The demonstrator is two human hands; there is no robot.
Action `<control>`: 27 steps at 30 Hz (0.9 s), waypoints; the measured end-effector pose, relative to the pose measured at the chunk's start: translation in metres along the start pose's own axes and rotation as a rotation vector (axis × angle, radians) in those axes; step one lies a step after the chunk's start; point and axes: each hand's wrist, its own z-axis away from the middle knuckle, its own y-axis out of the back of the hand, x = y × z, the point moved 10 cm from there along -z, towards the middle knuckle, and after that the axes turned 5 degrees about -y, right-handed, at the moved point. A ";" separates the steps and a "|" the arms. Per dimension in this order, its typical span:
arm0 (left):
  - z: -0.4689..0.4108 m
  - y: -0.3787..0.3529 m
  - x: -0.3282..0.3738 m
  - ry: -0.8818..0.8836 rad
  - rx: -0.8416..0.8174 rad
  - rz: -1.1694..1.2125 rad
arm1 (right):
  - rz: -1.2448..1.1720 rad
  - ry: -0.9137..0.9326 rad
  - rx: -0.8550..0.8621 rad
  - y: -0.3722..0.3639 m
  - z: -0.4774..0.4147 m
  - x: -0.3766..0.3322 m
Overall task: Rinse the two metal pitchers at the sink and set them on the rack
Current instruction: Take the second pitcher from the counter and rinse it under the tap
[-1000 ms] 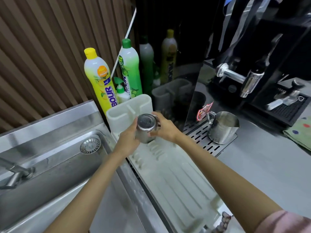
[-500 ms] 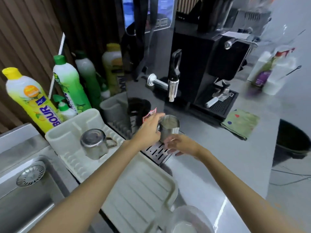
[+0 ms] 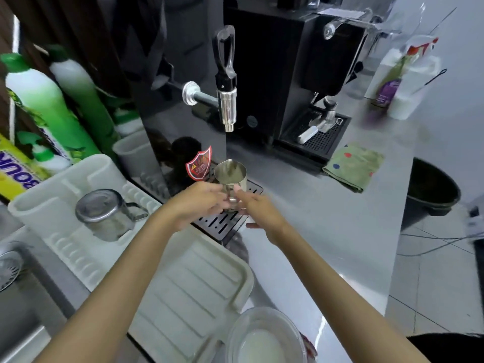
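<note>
Meanwhile, both hands meet at the upright pitcher (image 3: 231, 176) on the black drip grate (image 3: 225, 224): left hand (image 3: 199, 203) wraps its side, right hand (image 3: 258, 209) touches it, grip unclear. Another pitcher (image 3: 104, 213) lies upturned on the white rack (image 3: 183, 297).

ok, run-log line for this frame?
phase: fetching second pitcher | left hand: gripping it | right hand: touching it | first pitcher: inverted on rack

Two bare forearms are seen, nothing worn from wrist to elbow. No ring, watch or band is carried on the left hand (image 3: 199, 203) or the right hand (image 3: 258, 214). Fingernails are kept short.
</note>
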 end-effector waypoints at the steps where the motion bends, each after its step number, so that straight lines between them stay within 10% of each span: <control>1: 0.008 -0.011 0.001 0.011 -0.101 0.114 | 0.001 0.006 0.006 0.000 0.000 -0.002; 7: 0.000 0.034 -0.032 0.031 0.352 -0.063 | -0.043 0.032 0.132 0.007 -0.008 -0.008; 11: -0.008 0.019 -0.036 -0.089 0.195 -0.050 | -0.051 0.084 0.123 0.007 -0.003 -0.004; 16: 0.018 0.025 -0.035 -0.234 0.233 0.092 | -0.060 0.181 -0.104 -0.006 0.035 -0.030; 27: 0.235 0.141 -0.084 -0.235 0.986 0.324 | 0.253 0.270 -0.610 -0.180 0.134 -0.137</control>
